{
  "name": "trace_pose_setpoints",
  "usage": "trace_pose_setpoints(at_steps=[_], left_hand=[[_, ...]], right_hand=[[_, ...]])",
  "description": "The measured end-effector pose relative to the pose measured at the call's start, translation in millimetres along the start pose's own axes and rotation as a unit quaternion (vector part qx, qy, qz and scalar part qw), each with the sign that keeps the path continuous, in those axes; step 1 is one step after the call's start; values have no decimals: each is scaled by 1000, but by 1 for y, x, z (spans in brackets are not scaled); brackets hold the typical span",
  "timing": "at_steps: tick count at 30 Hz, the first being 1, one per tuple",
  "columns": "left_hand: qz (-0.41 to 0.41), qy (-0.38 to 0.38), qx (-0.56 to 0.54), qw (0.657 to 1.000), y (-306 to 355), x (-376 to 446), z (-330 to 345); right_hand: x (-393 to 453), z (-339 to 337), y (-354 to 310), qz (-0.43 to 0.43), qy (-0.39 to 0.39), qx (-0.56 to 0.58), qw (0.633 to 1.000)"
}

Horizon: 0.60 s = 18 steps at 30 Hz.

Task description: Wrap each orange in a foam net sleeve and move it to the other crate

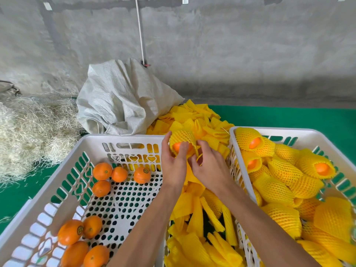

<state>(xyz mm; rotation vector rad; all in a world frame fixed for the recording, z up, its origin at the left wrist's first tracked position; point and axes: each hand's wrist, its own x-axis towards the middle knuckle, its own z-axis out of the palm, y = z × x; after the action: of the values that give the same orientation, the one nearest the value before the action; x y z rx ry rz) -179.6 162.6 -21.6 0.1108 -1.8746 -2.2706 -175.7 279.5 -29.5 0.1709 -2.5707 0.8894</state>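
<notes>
Both hands are up over the far rim of the left crate (57,191), working one orange (178,145). The left hand (174,160) has its fingers curled round the orange and the sleeve (183,136) that's partly over it, thumb out to the left, so that grip is closed on the fruit. The right hand (209,164) sits just beside it, fingers bent in and pinching the sleeve's loose edge. Only the orange's near end still peeks out of the net. Both forearms come in from the bottom of frame, angled up and inward, nearly touching at the wrists.

Under the hands, the gap between the two crates is stuffed with flat spare sleeves (200,214), and more are heaped behind them. The left crate holds bare oranges: four near its back wall (119,174) and a cluster at the near corner (81,241), with lots of open floor between. The right crate (269,132) is packed almost full of wrapped oranges (285,189), its rim close to the right wrist. A white sack (119,101) slumps behind, straw (28,132) to the left.
</notes>
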Motion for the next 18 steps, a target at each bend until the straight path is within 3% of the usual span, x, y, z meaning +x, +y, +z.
trace_pose_setpoints(at_steps=[4,8,18], left_hand=[[-50,-36,-60,996,1,2,0],[-36,-62,-3,997,-2,2,4],[21,-12,-56,998,2,-1,1]], right_hand=[[2,-1,4,7,-15,51,999],[4,-3,8,16,-7,64,998],[3,-7,-2,1,-4,98,995]])
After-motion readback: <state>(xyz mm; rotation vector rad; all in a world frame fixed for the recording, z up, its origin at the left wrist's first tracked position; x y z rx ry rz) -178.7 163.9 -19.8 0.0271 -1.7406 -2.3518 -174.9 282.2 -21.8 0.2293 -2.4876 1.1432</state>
